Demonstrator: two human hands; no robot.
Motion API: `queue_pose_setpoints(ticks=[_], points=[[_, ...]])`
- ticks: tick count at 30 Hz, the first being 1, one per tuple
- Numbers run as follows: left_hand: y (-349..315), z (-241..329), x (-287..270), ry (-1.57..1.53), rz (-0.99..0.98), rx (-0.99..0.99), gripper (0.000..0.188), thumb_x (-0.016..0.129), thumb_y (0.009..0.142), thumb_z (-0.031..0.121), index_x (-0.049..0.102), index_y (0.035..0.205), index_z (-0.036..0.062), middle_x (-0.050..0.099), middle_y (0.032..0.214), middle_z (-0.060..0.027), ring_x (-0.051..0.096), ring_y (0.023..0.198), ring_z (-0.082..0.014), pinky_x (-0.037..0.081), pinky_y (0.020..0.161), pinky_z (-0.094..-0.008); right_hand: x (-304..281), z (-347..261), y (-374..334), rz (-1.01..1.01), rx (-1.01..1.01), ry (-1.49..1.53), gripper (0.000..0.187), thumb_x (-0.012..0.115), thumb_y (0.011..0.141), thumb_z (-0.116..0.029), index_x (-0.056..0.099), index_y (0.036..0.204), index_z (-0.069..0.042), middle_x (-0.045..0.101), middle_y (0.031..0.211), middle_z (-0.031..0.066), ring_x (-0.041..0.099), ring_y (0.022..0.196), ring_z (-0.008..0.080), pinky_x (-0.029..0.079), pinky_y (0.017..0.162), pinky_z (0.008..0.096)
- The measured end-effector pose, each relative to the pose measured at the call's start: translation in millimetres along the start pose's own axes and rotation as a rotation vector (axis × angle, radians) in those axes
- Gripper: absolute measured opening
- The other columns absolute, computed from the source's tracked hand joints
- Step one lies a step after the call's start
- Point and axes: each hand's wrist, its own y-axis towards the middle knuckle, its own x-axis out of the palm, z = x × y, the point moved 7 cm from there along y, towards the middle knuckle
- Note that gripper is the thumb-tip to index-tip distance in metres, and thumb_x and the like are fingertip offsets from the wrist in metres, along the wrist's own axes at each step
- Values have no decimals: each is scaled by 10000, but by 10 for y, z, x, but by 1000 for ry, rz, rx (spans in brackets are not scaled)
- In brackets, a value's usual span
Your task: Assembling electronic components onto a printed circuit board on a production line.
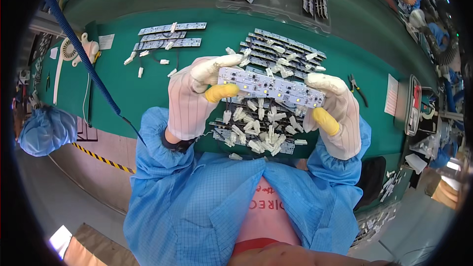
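Between my two gloved hands is a white LED circuit board point(271, 87), a long strip dotted with small yellowish LEDs and dark chips. My left hand point(207, 83) pinches its left end, with a yellow cot on the thumb. At the other end my right hand point(331, 103) grips the board, its thumb also in a yellow cot. Both hands are closed on it above the bench. Beneath the board lies a heap of white wire connectors point(261, 130) on more strips. Beyond my hands, a stack of LED strips point(290, 44) rests with connectors on top.
Several finished-looking strips point(170, 37) lie at the far left of the green bench point(118, 88). A clear tray point(273, 11) with strips stands at the back. Yellow-handled cutters point(357, 90) lie at right, a small white fan point(79, 49) at left. A blue coiled hose point(81, 47) hangs at left.
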Motion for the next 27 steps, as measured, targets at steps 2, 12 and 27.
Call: queue_pose_setpoints(ticks=[2, 12, 27], points=[[1, 4, -57, -184, 71, -40, 363, 701, 804, 182, 635, 1139, 56, 686, 1004, -80, 651, 799, -91, 487, 728, -214, 47, -8, 12, -1, -42, 87, 639, 734, 778, -299, 465, 1233, 60, 591, 1016, 148, 598, 668, 153, 471, 556, 219], [59, 27, 8, -88, 131, -128, 397, 693, 802, 108, 593, 1170, -1, 671, 928, -110, 630, 741, -128, 498, 664, -230, 43, -41, 21, -64, -17, 57, 604, 713, 805, -261, 456, 1254, 51, 594, 1008, 138, 584, 647, 131, 462, 560, 223], [-28, -234, 12, 185, 122, 168, 231, 636, 818, 33, 629, 1048, 38, 677, 933, -111, 642, 800, -232, 485, 697, -293, -137, 217, 59, 4, 24, 13, 509, 619, 856, -473, 568, 1042, -3, 606, 667, 77, 510, 430, 83, 377, 395, 188]])
